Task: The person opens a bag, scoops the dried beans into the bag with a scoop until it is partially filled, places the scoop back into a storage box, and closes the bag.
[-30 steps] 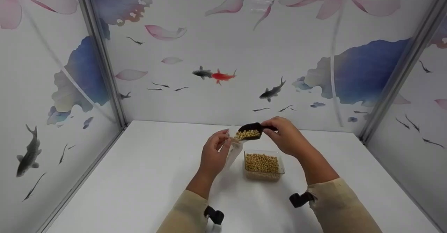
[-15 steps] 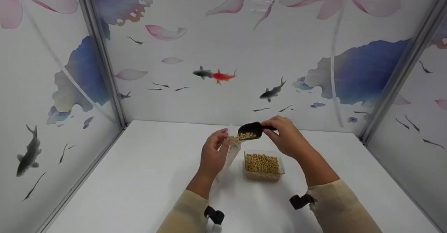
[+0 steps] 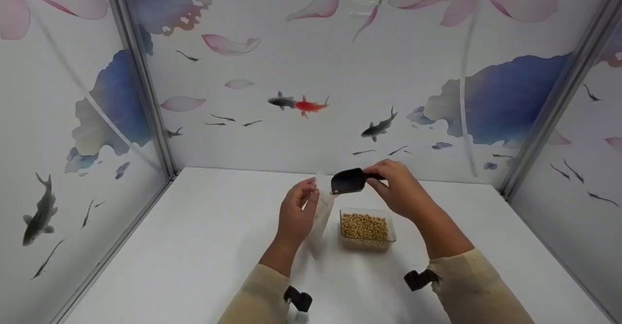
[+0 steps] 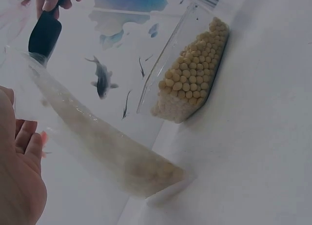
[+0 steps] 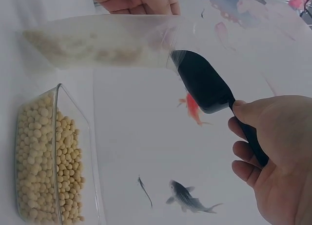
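Note:
My left hand (image 3: 296, 212) pinches the mouth of a clear plastic bag (image 4: 97, 127), which hangs down to the table. Blurred pale beans show in the bag's lower end in the left wrist view. The right hand (image 3: 399, 190) grips the handle of a black scoop (image 3: 347, 181), tilted with its lip at the bag's opening. Only a bean or two shows at the scoop's lip in the head view. Below the scoop stands a clear rectangular container (image 4: 168, 51) holding many round yellow soybeans (image 3: 363, 225).
The white table (image 3: 204, 246) carries the container right of the bag. White panels (image 3: 233, 139) printed with fish and lotus close off the back and both sides, joined by metal posts (image 3: 146, 81). Black wrist mounts (image 3: 298, 298) sit at both sleeves.
Soybeans have slid out of the scoop into the bag, leaving the scoop nearly bare. The scoop has tipped further toward the bag. The bag hangs lower and fuller; both hands have barely moved.

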Motion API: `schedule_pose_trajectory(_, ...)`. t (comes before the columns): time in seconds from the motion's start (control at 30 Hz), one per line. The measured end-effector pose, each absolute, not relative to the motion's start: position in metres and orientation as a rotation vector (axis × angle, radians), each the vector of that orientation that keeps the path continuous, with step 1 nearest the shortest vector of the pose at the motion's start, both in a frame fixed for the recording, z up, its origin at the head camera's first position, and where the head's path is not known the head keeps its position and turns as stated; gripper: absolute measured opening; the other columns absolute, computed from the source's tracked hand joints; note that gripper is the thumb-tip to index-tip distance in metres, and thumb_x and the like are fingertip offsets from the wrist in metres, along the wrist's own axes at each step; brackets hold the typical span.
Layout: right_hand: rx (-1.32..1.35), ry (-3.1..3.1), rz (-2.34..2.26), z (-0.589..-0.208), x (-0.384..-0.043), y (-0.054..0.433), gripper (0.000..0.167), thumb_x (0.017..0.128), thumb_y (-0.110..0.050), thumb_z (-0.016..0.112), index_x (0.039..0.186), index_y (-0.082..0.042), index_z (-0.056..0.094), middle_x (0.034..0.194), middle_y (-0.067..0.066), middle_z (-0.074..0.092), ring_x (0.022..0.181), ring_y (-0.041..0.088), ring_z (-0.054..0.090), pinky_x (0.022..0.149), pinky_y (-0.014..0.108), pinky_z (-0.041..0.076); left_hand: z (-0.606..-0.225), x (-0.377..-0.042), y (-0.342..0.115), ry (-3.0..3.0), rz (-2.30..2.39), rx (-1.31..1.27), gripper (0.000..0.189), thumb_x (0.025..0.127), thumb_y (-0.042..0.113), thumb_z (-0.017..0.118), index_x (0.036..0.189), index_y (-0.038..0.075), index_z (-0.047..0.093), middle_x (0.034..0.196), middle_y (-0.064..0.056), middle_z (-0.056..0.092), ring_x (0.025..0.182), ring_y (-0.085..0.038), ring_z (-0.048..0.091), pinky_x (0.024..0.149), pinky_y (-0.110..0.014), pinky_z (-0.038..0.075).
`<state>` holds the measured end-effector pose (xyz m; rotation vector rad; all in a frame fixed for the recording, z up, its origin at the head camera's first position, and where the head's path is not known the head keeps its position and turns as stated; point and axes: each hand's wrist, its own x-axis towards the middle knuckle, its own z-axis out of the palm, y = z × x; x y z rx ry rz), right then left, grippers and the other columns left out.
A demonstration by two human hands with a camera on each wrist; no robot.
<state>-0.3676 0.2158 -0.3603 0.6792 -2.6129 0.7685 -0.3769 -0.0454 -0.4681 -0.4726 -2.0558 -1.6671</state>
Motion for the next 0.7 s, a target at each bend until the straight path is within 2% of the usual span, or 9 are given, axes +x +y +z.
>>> schedule_pose_trajectory(0.27, 0.657, -2.66, 0.779, -0.362, -0.369, 0.22, 0.027, 0.108, -0.017, 0.066, 0.132, -0.01, 0.074, 0.129, 0.011, 0.072, 0.126, 0.035, 0.062, 0.108, 0.056, 0.057, -0.47, -0.377, -0.046, -2.046, -1.668, -0.461, 0.022, 0.112, 0.03, 0.059, 0.123, 0.012, 0.067, 0.151, -0.003, 0.063, 0.143, -0.02, 0.061, 0.12, -0.035, 0.051)
schedule_pose_trajectory(0.5, 0.594, -2.676, 0.913, -0.374, -0.368, 0.239, 0.031, 0.111, -0.021, 0.061, 0.138, -0.009, 0.07, 0.133, 0.012, 0.069, 0.125, 0.031, 0.063, 0.106, 0.054, 0.057, -0.472, -0.378, -0.046, -2.057, -1.663, -0.447, 0.02, 0.112, 0.031, 0.059, 0.122, 0.016, 0.066, 0.151, -0.001, 0.063, 0.142, -0.019, 0.062, 0.119, -0.035, 0.052)
schedule_pose_trajectory(0.7, 0.505, -2.696, 0.968, -0.39, -0.365, 0.261, 0.034, 0.112, -0.023, 0.059, 0.142, -0.008, 0.067, 0.137, 0.014, 0.066, 0.124, 0.031, 0.064, 0.106, 0.054, 0.056, -0.47, -0.377, -0.045, -2.046, -1.699, -0.454, 0.026, 0.112, 0.032, 0.058, 0.126, 0.012, 0.066, 0.152, -0.002, 0.062, 0.143, -0.02, 0.061, 0.12, -0.036, 0.051)
